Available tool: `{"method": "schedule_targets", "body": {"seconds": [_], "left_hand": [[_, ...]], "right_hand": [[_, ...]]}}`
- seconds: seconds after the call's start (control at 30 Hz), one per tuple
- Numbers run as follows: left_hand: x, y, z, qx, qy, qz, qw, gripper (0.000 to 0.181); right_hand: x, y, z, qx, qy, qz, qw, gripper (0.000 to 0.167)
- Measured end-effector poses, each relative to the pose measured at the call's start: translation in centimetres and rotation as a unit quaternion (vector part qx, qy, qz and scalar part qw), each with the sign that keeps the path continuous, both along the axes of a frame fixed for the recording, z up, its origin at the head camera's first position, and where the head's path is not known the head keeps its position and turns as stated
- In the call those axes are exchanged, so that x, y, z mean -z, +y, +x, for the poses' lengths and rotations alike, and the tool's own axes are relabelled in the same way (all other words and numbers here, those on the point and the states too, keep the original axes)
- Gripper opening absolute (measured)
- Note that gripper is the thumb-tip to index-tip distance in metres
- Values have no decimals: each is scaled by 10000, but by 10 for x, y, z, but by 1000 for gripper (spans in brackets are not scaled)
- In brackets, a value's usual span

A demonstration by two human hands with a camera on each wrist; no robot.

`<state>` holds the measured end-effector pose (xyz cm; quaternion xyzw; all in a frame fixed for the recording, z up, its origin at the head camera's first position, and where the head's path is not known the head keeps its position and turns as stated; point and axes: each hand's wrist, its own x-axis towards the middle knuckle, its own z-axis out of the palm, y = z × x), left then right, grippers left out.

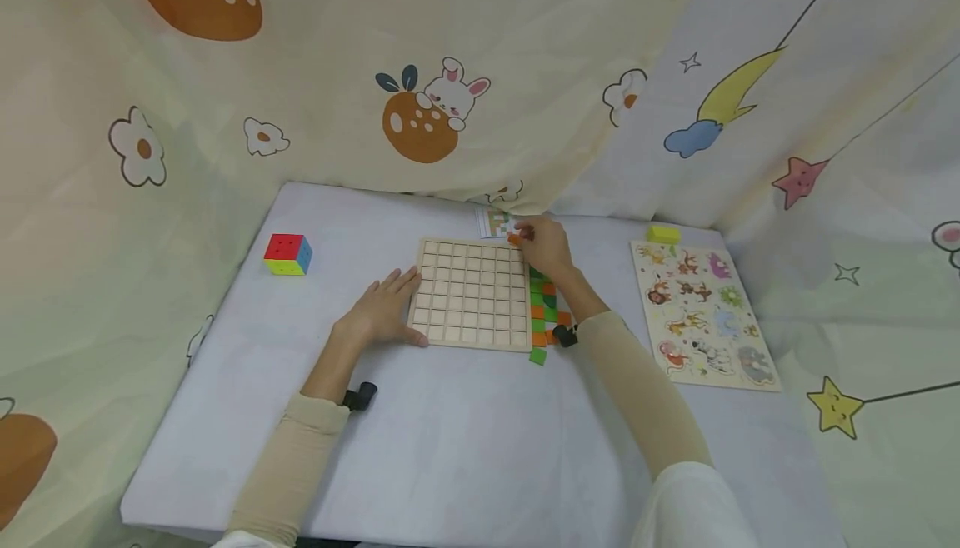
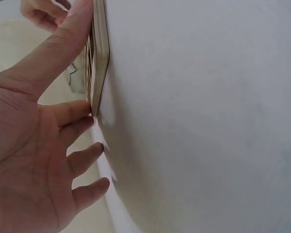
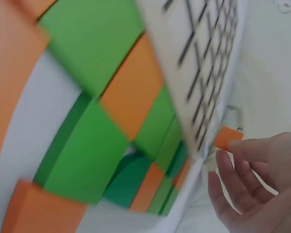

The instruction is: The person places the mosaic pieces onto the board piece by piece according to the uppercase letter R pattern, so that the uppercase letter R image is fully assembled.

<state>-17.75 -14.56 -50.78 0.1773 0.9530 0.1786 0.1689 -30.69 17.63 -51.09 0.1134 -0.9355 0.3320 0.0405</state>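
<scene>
A square wooden grid board (image 1: 472, 294) lies on the table with its cells bare. The left hand (image 1: 384, 311) rests at the board's left edge, fingers spread; in the left wrist view the thumb of that hand (image 2: 38, 126) lies along the board's side (image 2: 100, 53). At the board's far right corner the right hand (image 1: 549, 248) pinches an orange piece (image 1: 514, 239); the right wrist view shows this orange piece (image 3: 228, 138) between thumb and finger of the hand (image 3: 262, 177). Green and orange pieces (image 1: 537, 326) lie along the board's right side, partly under the right forearm.
A patterned card (image 1: 495, 223) lies behind the board, partly hidden by the right hand. A cube puzzle (image 1: 287, 255) stands at the far left. On the right lie an animal picture board (image 1: 705, 315) and a yellow block (image 1: 663, 235). Printed cloth (image 1: 315, 73) hangs behind the table.
</scene>
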Motion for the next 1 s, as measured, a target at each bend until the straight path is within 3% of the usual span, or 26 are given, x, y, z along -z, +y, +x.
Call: {"method": "schedule_targets", "body": {"seconds": [0.2,0.33,0.57,0.77,1.0], "left_hand": [[4,1,-2,1,197,15,9998,131],[5,1,-3,-1,220,-31,9998,130],[2,2,-4,47,146,-86,9998,127],[-4,5,-4,41,99,-175,9998,127],[2,4,-6,37,38,-85,9999,126]], "right_hand": [[-8,-10,5,-345,-255,-793,9959,26],[-13,-21,8,-507,-496,-1062,9918,29],[-10,-41,12,-568,-703,-1111,9897,30],[1,-57,12,-680,-714,-1109,9889,22],[9,-72,15,-698,-812,-1202,9870,26]]}}
